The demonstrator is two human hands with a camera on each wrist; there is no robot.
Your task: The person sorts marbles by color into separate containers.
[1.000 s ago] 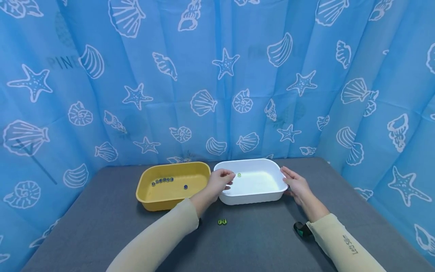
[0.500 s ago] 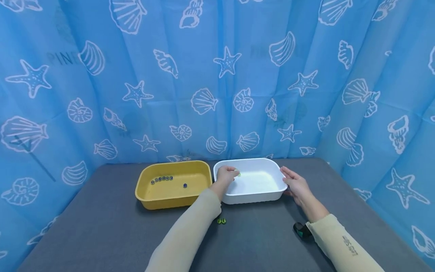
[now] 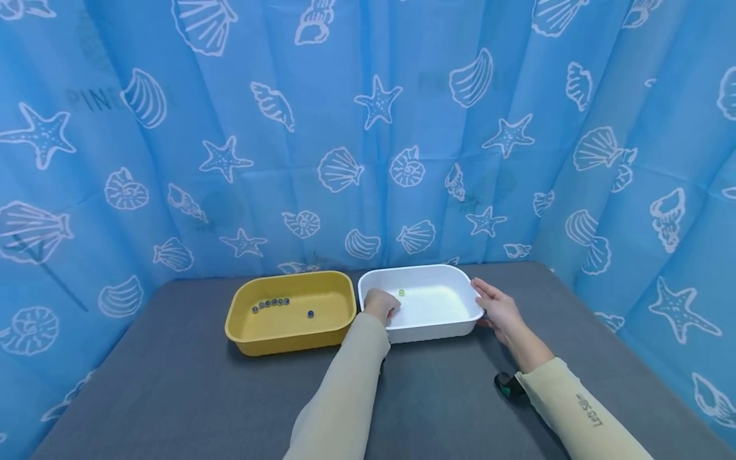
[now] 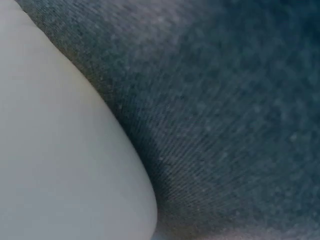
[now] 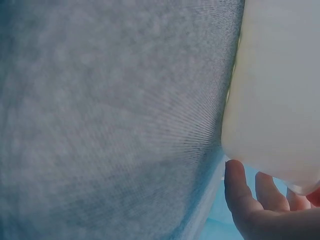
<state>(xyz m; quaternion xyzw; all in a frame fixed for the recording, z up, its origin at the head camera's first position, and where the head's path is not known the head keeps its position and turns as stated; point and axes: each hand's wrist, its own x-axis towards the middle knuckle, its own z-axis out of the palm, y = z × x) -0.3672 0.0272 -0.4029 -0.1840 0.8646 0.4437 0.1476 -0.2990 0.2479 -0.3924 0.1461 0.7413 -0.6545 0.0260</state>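
My left hand (image 3: 380,304) reaches over the near left side of the white plastic tub (image 3: 422,333), its fingers curled and pointing down inside. The fingertips are hidden, so I cannot tell whether they pinch anything. A small yellow-green glass marble (image 3: 402,292) lies on the tub floor just beyond the knuckles. At the tub's right end, my right hand (image 3: 499,312) grips the rim. The right wrist view shows its fingers (image 5: 240,192) bent against the corner of the white tub (image 5: 275,100). Only the tub's outer wall (image 4: 65,145) and grey cloth fill the left wrist view.
A yellow tub (image 3: 287,345) stands close left of the white one, with a row of blue marbles (image 3: 268,303) and one separate blue marble (image 3: 310,314) inside. Grey cloth (image 3: 172,383) covers the table. A blue shell-print curtain (image 3: 345,128) hangs behind.
My left hand went from above the white tub's left rim down inside, then drew back slightly toward me. The left forearm now covers the two green marbles on the table. The right hand stayed.
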